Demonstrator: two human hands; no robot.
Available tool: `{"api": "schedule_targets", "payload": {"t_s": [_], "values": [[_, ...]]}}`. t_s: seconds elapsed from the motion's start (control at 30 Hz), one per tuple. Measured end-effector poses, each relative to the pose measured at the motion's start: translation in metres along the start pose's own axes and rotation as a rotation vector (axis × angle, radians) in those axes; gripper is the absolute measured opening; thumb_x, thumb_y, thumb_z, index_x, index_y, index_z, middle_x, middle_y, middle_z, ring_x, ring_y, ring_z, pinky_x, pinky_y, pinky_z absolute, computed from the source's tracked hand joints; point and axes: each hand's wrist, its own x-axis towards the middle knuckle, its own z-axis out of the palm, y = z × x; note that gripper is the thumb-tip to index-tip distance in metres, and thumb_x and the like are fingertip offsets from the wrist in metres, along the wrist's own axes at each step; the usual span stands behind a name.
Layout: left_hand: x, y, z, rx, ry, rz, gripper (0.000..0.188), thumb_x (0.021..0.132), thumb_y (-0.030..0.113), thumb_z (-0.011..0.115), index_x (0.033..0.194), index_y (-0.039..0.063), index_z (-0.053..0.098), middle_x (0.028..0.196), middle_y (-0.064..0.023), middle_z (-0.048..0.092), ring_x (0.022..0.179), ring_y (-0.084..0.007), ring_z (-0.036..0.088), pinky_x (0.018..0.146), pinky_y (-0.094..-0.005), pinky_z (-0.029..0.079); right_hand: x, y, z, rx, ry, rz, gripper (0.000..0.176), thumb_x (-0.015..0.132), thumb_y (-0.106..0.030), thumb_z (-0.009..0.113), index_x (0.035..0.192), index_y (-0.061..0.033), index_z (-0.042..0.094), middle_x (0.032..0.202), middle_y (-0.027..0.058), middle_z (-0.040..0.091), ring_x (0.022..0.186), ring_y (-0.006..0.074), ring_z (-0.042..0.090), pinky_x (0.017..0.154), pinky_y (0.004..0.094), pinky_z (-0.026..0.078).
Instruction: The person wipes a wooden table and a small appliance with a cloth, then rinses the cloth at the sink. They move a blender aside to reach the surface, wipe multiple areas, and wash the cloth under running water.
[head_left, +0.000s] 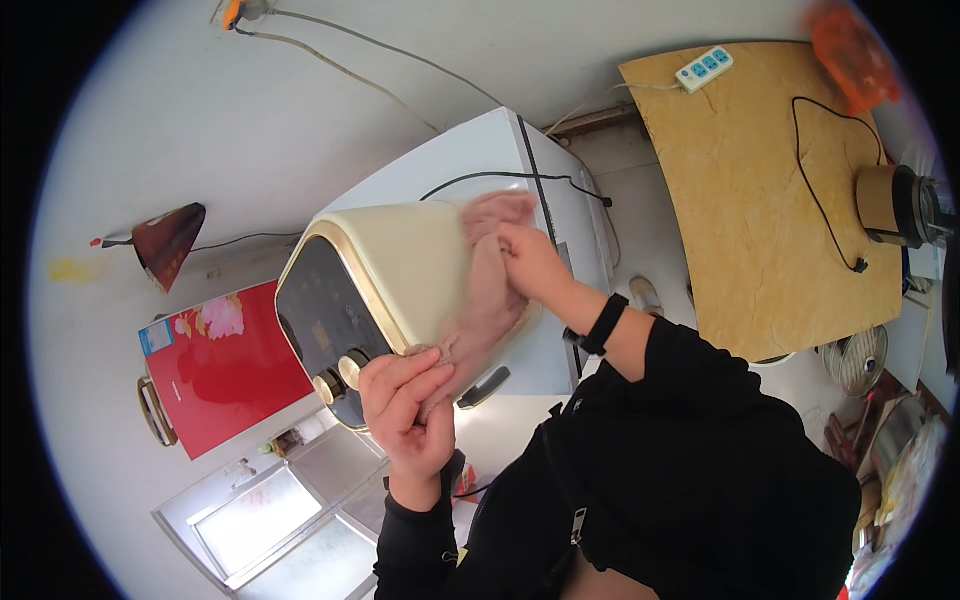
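Observation:
A cream countertop appliance (390, 247), probably an air fryer or small oven, rests on a white cabinet-like appliance (465, 157). Its dark glossy front panel (322, 315) has gold trim and two gold knobs (351, 367), and faces left. A pink cloth (487, 292) lies across the cream housing, slightly blurred. My left hand (409, 405) pinches the cloth's lower end beside the front edge, near the knobs. Higher up, my right hand (534, 262) grips a bunched part of the same cloth against the far end of the housing.
A black power cord (495, 176) trails behind the housing. Below it a dark handle (484, 388) sticks out. To the right, a marble-patterned table (765, 210) bears a power strip (705, 69), a loose cord and a blender (892, 206). A red floral door panel (232, 367) stands left.

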Motion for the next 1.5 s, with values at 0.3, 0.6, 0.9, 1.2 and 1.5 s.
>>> {"api": "schedule_targets", "payload": {"t_s": [0.3,0.6,0.9,1.2,1.5], "values": [[-0.002,-0.002,0.002,-0.031,0.074,0.033,0.033,0.066,-0.008,0.066,0.097,0.001,0.075,0.106,-0.0108,0.073,0.094,-0.0302,0.063,0.085,-0.0374,0.050,-0.060,-0.018,-0.002,-0.055,-0.103,0.001,0.023,0.085,-0.009,0.061,0.105,0.0008,0.064,0.109,0.0199,0.068,0.100,0.0400,0.063,0.088,0.0439,0.051],[-0.042,0.007,-0.015,-0.178,0.226,0.286,0.033,0.073,0.000,0.072,0.106,0.007,0.072,0.112,-0.0078,0.072,0.096,-0.0299,0.065,0.084,-0.0411,0.050,-0.116,-0.106,0.026,-0.283,-0.131,-0.641,0.036,0.083,-0.016,0.071,0.111,-0.0033,0.052,0.114,0.0172,0.058,0.107,0.0307,0.054,0.100,0.0364,0.042],[-0.184,0.003,0.014,-0.445,0.008,0.102,0.028,0.078,0.001,0.069,0.105,0.008,0.072,0.104,-0.0058,0.068,0.093,-0.0299,0.061,0.082,-0.0398,0.052,-0.156,-0.003,0.033,-0.032,-0.064,0.144,0.022,0.085,-0.009,0.071,0.102,-0.0013,0.059,0.099,0.0104,0.066,0.088,0.0197,0.062,0.075,0.0329,0.050],[-0.361,-0.056,-0.024,-0.572,0.131,-0.308,0.027,0.089,0.003,0.063,0.115,0.005,0.068,0.109,-0.0135,0.071,0.098,-0.0347,0.066,0.087,-0.0399,0.054,-0.285,-0.019,0.080,-0.259,-0.060,0.119,0.028,0.090,-0.007,0.069,0.116,-0.0069,0.060,0.110,0.0037,0.067,0.101,0.0135,0.061,0.087,0.0284,0.051],[-0.518,-0.125,-0.104,-0.967,0.498,-0.797,0.021,0.101,0.004,0.056,0.120,0.000,0.064,0.101,-0.0071,0.070,0.091,-0.0126,0.066,0.081,-0.0275,0.054,-0.342,-0.030,0.232,-0.382,-0.499,0.335,0.030,0.095,-0.005,0.054,0.123,-0.0091,0.065,0.096,-0.0005,0.067,0.085,0.0088,0.061,0.069,0.0224,0.049]]}}
